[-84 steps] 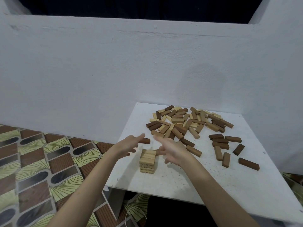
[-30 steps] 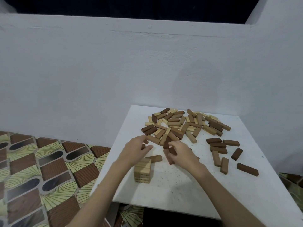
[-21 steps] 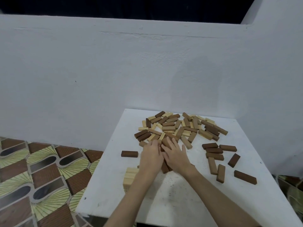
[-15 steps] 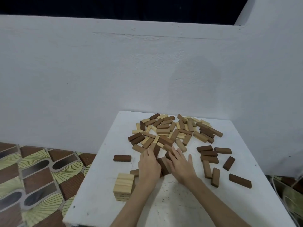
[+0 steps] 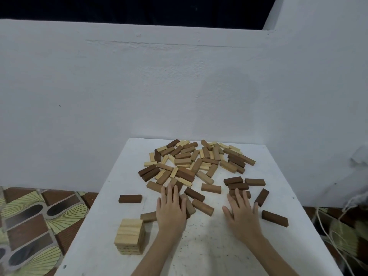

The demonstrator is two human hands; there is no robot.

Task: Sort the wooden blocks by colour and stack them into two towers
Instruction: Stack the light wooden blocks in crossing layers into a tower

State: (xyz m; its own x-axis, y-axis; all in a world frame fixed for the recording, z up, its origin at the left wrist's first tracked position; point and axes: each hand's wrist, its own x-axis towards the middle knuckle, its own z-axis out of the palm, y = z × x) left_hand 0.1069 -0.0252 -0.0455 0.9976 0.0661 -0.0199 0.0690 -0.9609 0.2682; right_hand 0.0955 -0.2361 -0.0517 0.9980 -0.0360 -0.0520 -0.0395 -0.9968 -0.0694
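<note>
A short tower of light wooden blocks (image 5: 130, 237) stands near the front left of the white table (image 5: 209, 253). A mixed pile of light and brown blocks (image 5: 197, 162) covers the table's far half. My left hand (image 5: 171, 208) lies flat with straight fingers on a few brown blocks (image 5: 189, 204) in the middle. My right hand (image 5: 241, 214) lies flat, fingers spread, its fingertips on the group of dark brown blocks (image 5: 238, 184) at the right. Neither hand grips anything.
A single dark block (image 5: 130, 198) lies at the left, another (image 5: 274, 218) at the right front. A white wall (image 5: 179, 86) rises right behind the table. Patterned floor tiles (image 5: 35, 220) lie left; cords (image 5: 338, 226) hang at the right.
My right hand has moved right, away from the left hand, onto the dark blocks at the right. The left hand stays flat on the central brown blocks. The camera view has shifted.
</note>
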